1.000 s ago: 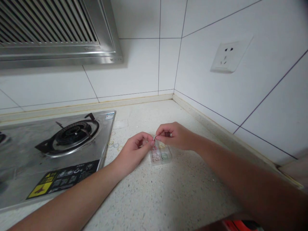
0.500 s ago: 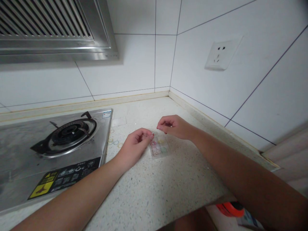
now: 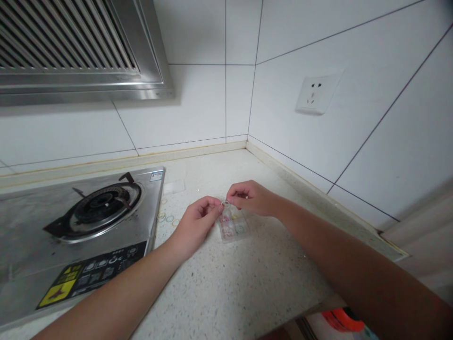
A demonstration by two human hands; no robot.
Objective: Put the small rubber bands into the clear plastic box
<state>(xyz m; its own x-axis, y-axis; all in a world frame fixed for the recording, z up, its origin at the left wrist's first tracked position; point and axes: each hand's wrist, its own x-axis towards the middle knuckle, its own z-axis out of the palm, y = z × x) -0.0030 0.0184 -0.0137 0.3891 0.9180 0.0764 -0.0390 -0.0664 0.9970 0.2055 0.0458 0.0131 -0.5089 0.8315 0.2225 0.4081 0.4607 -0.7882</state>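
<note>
My left hand is closed, with thumb and forefinger pinching a small pale rubber band. Fingertips of my right hand are closed at the other side of this loop and appear to grip it too. Right below both hands lies a clear plastic box divided into compartments. Pink, yellow and green bands show inside it, and its far part is hidden by my fingers. Several loose thin bands rest on the counter to the left of my left hand.
A steel gas stove with a black burner is on the left, under a range hood. A flat clear piece lies beside the stove. Tiled walls meet behind the speckled counter; a socket is on the right wall.
My right hand has moved left to meet my left hand at the pale band, closing the gap between them. The camera has tilted slightly upward.
</note>
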